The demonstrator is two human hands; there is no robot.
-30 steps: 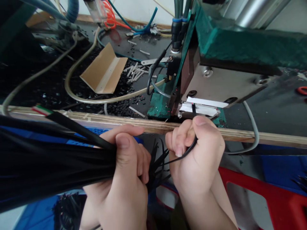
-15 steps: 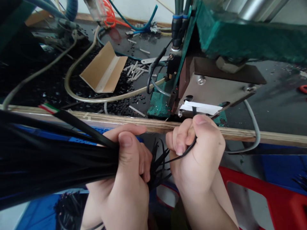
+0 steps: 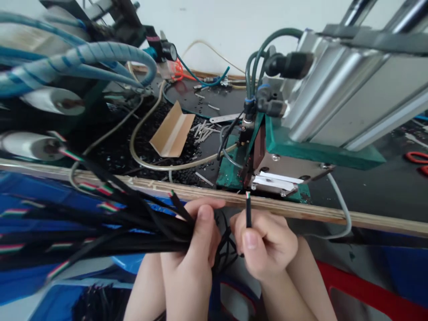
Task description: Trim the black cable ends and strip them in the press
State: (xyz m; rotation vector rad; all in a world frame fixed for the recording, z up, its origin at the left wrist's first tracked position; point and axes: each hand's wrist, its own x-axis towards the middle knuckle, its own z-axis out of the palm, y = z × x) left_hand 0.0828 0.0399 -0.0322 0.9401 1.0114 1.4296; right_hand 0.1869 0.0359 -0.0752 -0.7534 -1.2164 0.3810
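Observation:
My left hand (image 3: pixel 200 245) is wrapped round a thick bundle of black cables (image 3: pixel 143 227). Many cable ends at the left show red, white and green wires. In my right hand (image 3: pixel 267 243) a single black cable (image 3: pixel 248 214) is pinched between thumb and fingers, its end pointing up with coloured wire tips bare. That end stands in front of the bench edge, apart from the press machine (image 3: pixel 281 169), whose lower metal block has a white strip (image 3: pixel 277 179). Between my hands hang loose black cable lengths (image 3: pixel 225 249).
A wooden bench edge (image 3: pixel 207 198) runs across. Behind it lie a folded cardboard piece (image 3: pixel 172 131), grey sticks (image 3: pixel 203 131) and black scraps. Air hoses (image 3: pixel 100 53) and another machine stand at left. Red-handled scissors (image 3: pixel 416 157) lie at right. Below are a red stool (image 3: pixel 368 285) and blue bins (image 3: pixel 47 303).
My right hand has drawn the cable back from the press slot, and its end now shows stripped wires. The view has tilted up, showing more of both machines. My left hand still grips the bundle.

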